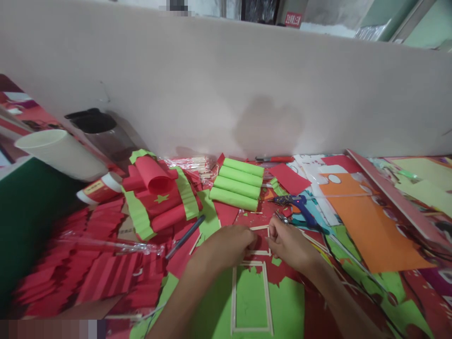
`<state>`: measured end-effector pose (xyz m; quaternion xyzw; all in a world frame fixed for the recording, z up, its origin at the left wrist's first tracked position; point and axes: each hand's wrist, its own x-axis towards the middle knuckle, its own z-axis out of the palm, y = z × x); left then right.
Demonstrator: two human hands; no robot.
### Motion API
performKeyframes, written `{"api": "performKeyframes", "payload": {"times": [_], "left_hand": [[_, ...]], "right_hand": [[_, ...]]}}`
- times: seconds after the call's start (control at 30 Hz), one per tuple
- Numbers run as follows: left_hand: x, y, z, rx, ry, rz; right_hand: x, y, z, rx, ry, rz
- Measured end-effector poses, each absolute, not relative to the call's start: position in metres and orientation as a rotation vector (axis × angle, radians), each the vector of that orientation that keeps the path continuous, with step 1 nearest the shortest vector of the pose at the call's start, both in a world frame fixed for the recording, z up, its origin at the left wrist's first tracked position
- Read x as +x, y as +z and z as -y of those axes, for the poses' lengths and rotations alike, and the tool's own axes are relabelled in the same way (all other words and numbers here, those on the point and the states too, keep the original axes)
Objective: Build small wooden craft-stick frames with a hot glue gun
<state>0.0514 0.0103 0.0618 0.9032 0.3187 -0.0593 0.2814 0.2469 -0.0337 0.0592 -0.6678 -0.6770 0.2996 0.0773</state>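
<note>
Between my two hands is a small rectangular frame of thin wooden sticks (260, 253), lying over the red table surface. My left hand (231, 242) is closed at its left side, fingers curled down and partly hidden. At the right side, my right hand (288, 244) pinches the frame near its upright stick. Just below, a second, larger stick frame (268, 296) lies flat on a green paper sheet (289, 306) with torn upper edges. A blue hot glue gun (307, 212) rests beyond my right hand.
Green rolled paper panel (240, 183) stands ahead, near bundled sticks (197, 165). At left are a red paper model (162, 197), folded red paper (109, 278), a dark pen (185, 237) and a white cup (63, 155). Orange paper (367, 226) lies right; a pale partition (176, 84) closes the back.
</note>
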Motion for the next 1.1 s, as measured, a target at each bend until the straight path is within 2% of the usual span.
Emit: {"api": "performKeyframes", "payload": {"times": [0.73,0.9,1.1], "left_hand": [[0.054,0.062,-0.008,2.426,-0.178,-0.869],[0.054,0.06,-0.01,2.571,-0.035,-1.024],[0.062,0.05,-0.012,2.606,0.084,-1.169]], "right_hand": [[0.253,0.061,0.033,-1.943,0.882,2.062],[0.269,0.055,0.028,-1.921,0.648,2.075],[0.266,0.04,0.027,-1.802,0.185,2.455]]}}
